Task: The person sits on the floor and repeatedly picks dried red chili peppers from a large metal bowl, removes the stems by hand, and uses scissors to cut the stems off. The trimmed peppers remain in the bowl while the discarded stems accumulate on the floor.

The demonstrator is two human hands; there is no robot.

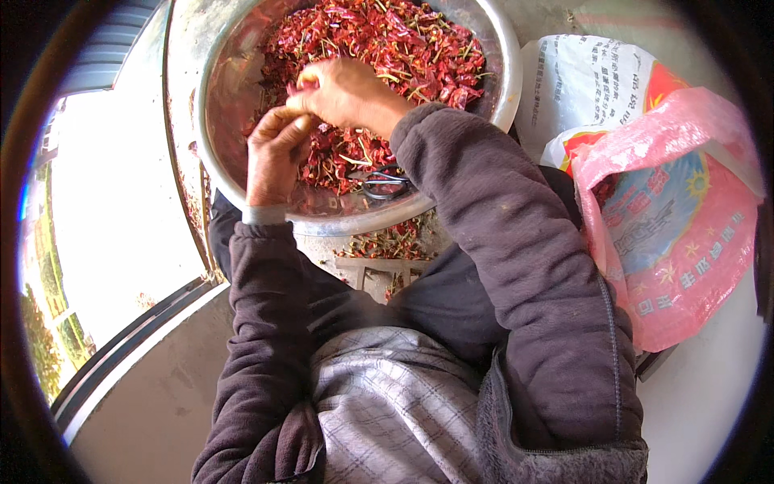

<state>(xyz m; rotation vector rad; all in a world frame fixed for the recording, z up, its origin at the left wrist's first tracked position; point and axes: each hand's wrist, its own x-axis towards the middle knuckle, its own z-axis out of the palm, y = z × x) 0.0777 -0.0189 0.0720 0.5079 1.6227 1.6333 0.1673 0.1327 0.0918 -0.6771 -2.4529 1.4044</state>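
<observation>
A wide metal basin (512, 66) in front of me holds a heap of dried red chili peppers (387, 36), many torn, with pale stems among them. Over its left half my two hands meet at the fingertips. My left hand (273, 151) has thumb and fingers pinched together; what lies between them is too small to tell. Just above it, my right hand (347, 94) curls its fingers around a small reddish bit, apparently chili, partly hidden and blurred. Black-handled scissors (385, 183) rest on the chilies by the near rim, blades mostly covered.
At right stands a pink woven plastic sack (683, 302), its mouth open, some red contents showing. A white printed sack (562, 85) lies behind it. Chili scraps (393, 239) litter the floor below the basin, around a small wooden frame (387, 266). A bright opening (115, 199) lies left.
</observation>
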